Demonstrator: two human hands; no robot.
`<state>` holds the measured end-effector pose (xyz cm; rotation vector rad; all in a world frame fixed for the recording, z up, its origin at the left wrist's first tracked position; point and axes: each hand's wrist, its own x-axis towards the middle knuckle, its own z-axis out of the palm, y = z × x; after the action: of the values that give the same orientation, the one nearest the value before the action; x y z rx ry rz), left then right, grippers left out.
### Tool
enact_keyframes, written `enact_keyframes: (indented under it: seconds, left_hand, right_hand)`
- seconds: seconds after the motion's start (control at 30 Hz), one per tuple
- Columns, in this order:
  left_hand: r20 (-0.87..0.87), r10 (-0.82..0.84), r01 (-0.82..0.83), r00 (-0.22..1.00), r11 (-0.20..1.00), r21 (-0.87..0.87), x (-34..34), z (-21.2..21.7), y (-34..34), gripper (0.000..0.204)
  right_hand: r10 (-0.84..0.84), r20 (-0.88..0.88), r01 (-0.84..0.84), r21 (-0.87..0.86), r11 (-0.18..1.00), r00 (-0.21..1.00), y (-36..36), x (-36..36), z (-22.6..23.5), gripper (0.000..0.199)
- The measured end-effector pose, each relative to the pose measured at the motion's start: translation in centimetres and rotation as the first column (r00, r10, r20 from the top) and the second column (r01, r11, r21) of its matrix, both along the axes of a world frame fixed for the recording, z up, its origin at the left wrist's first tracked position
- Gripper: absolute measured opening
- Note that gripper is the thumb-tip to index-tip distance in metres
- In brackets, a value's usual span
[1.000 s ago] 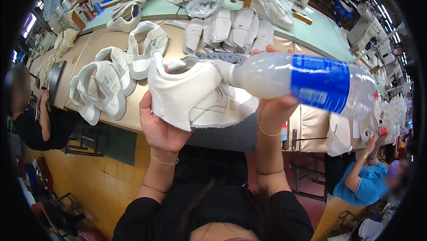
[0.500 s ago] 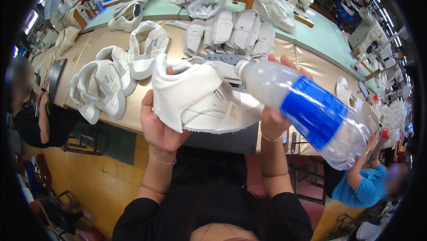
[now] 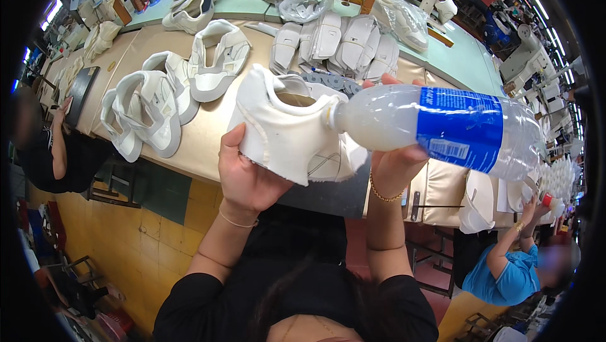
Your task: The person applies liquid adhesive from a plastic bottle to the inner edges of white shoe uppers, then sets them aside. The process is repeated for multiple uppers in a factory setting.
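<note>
My left hand [image 3: 254,181] is closed on a white shoe upper [image 3: 284,135], gripping its lower edge and holding it above the bench. The heel side and the open collar face up and toward me. My right hand [image 3: 399,164] is wrapped around a clear plastic bottle [image 3: 382,118] with a blue label, some of its fingers hidden behind it. Tipped onto its side, the bottle points left, and its mouth is right at the collar edge of the upper. Whitish residue clouds the bottle's neck end. Whether liquid comes out cannot be made out.
Several white shoe uppers [image 3: 154,111] stand on the bench [image 3: 208,143] at the left. Banded stacks of pale cut pieces [image 3: 350,42] lie beyond my hands. A plastic-wrapped bundle [image 3: 401,17] rests at the back. One co-worker in a blue shirt [image 3: 502,272] works at the right, another at the left.
The bottle has swung from slanting down-right to nearly level, its mouth now at the collar. The shoe upper has turned, bringing its heel round toward the bottle, and shifted slightly right.
</note>
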<state>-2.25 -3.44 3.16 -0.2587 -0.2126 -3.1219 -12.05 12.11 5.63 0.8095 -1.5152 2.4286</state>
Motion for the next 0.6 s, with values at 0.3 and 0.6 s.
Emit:
enact_keyframes:
  seconds: [0.3, 0.6]
  left_hand:
    - [0.086, 0.225, -0.197, 0.97, 0.946, -0.258, -0.6, -0.8, 0.6, 0.058]
    - [0.057, 0.023, -0.018, 0.998, 0.996, -0.09, 0.5, -1.3, -2.6, 0.058]
  right_hand:
    - [0.291, 0.104, -0.306, 0.192, 0.933, 0.951, 0.3, 1.2, 0.9, 0.076]
    - [-0.273, 0.214, 0.215, 0.259, 0.942, 0.938, 10.6, -14.7, -1.1, 0.056]
